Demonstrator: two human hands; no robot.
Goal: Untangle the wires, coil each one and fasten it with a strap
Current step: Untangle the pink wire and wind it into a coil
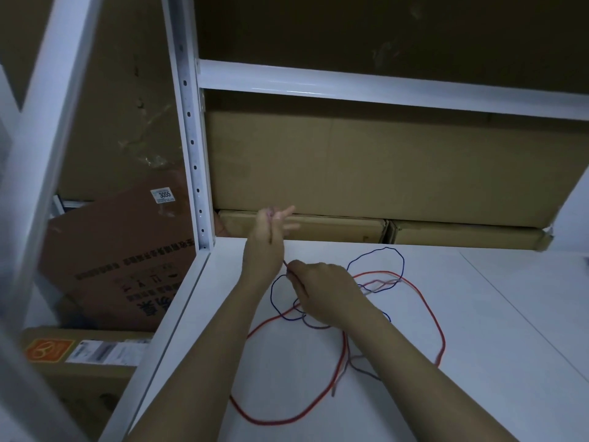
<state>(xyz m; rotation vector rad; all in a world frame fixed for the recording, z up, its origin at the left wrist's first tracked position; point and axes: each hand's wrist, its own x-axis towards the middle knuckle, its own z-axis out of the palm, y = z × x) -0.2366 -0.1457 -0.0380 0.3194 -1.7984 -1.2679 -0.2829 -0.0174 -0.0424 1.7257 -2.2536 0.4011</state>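
We see the left hand (271, 224) raised, apparently pinching a thin grey wire (381, 283) with its other fingers spread; the right hand (318, 291) pinches the same strand just below, with red wire (441, 330) and blue wire (402, 260) tangled on the white table (510, 314) beyond its fingers.

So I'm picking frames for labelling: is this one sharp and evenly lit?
Head view: dim and bluish throughout; the left hand is motion-blurred at the fingers; the wide lens bends the shelf upright; the red wire and blue wire read clearly against the white shelf top.
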